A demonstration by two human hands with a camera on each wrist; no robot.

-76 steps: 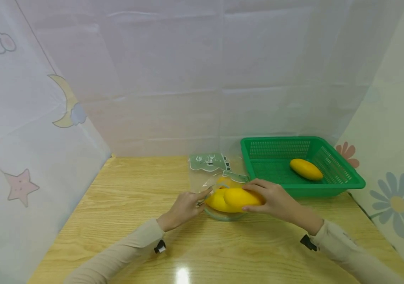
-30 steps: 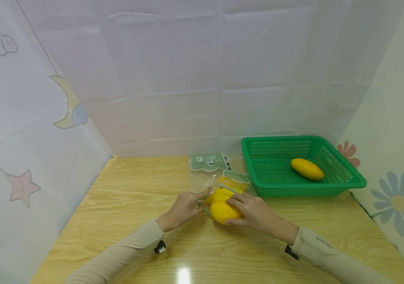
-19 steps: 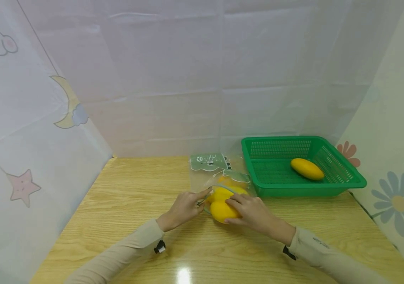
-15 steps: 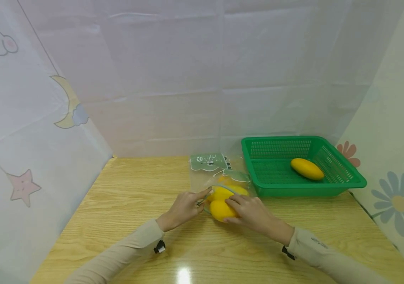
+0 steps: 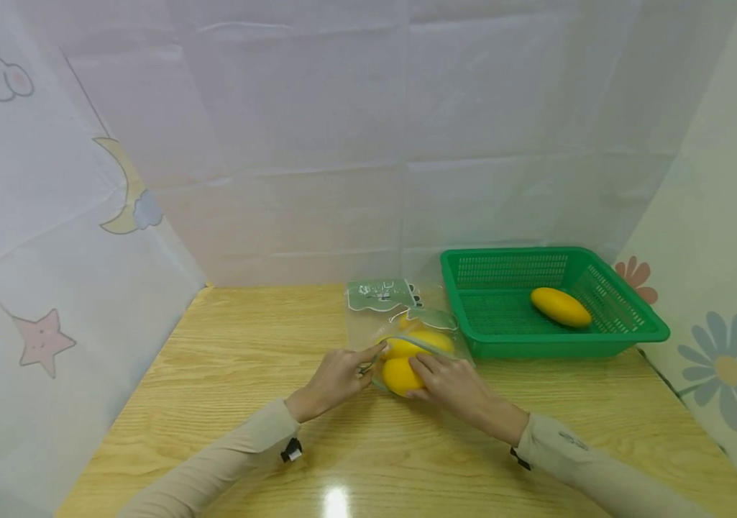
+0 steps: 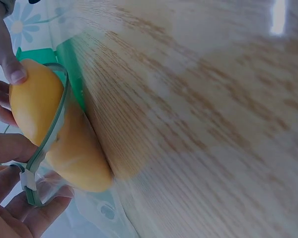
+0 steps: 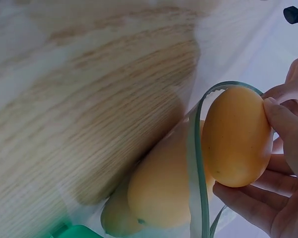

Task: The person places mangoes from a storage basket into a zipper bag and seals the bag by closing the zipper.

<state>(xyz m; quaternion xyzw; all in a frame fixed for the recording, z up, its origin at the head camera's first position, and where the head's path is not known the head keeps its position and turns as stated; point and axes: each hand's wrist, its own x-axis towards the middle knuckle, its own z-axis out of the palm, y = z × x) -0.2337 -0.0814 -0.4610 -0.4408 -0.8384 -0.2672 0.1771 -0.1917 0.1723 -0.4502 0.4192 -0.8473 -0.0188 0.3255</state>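
A clear zip bag (image 5: 377, 296) with a green printed panel lies on the table, its green-edged mouth spread towards me. My left hand (image 5: 337, 378) pinches the left end of that mouth, beside the white slider (image 6: 28, 180). In my right hand (image 5: 457, 386) is a yellow mango (image 7: 238, 136), gripped between thumb and fingers. Its front end sits inside the mouth, and the zip edge (image 7: 201, 193) crosses in front of part of it. Deeper in the bag rest more mangoes, one large mango (image 7: 161, 183) and a smaller one (image 7: 120, 210) partly hidden behind it.
A green plastic basket (image 5: 565, 338) stands at the back right, just beyond the bag. One mango (image 5: 560, 307) lies in it. Printed sheets hang behind and at both sides of the wooden table (image 5: 232, 360).
My right hand has carried the mango left, then slightly away from me, from over the bag's mouth into it. The left hand has kept its hold on the bag's edge.
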